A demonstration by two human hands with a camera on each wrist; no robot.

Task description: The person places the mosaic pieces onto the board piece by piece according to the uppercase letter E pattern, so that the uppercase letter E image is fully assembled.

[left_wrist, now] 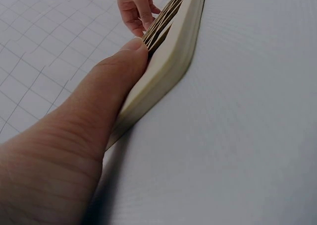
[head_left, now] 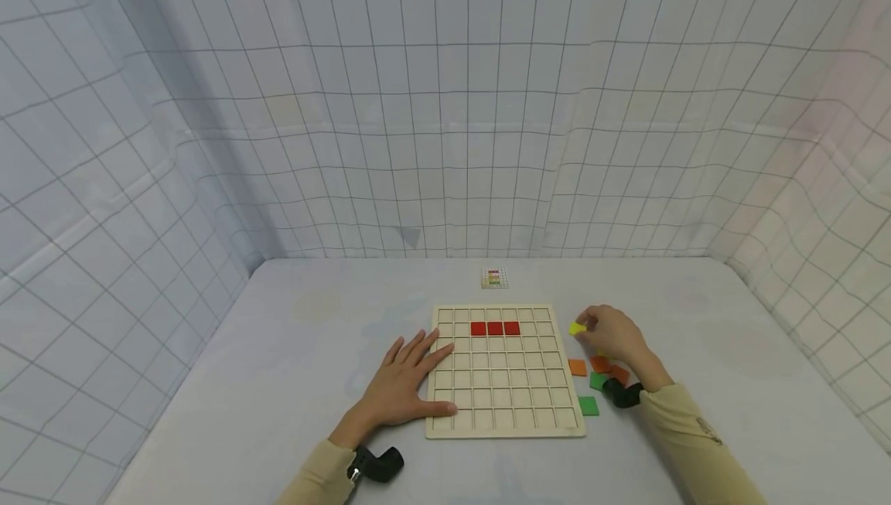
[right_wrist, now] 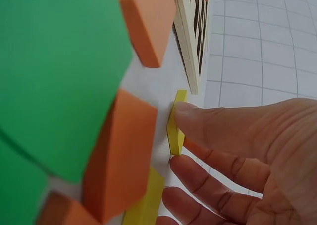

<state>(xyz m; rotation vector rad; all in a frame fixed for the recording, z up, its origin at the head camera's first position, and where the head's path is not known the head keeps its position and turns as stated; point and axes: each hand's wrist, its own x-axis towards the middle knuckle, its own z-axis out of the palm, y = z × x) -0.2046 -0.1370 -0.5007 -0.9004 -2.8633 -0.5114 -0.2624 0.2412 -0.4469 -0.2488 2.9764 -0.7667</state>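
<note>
A light wooden grid board [head_left: 505, 435] lies flat on the table, with three red square tiles [head_left: 495, 329] side by side in one of its upper rows. Fingers spread, my left hand [head_left: 398, 387] rests on the board's left edge; the left wrist view shows its thumb [left_wrist: 116, 69] lying along the rim. To the right of the board, my right hand [head_left: 616, 336] pinches a yellow square tile [right_wrist: 173, 131] between thumb and fingers. That tile is close to the table surface; whether it touches is unclear.
Loose orange tiles [head_left: 577, 367] and green tiles [head_left: 588, 406] lie right of the board, some partly under the right wrist. Another yellow tile [right_wrist: 144, 202] is among them. Behind the board lies a small printed pattern card [head_left: 495, 278]. Grid-patterned white sheets [head_left: 445, 141] enclose the table.
</note>
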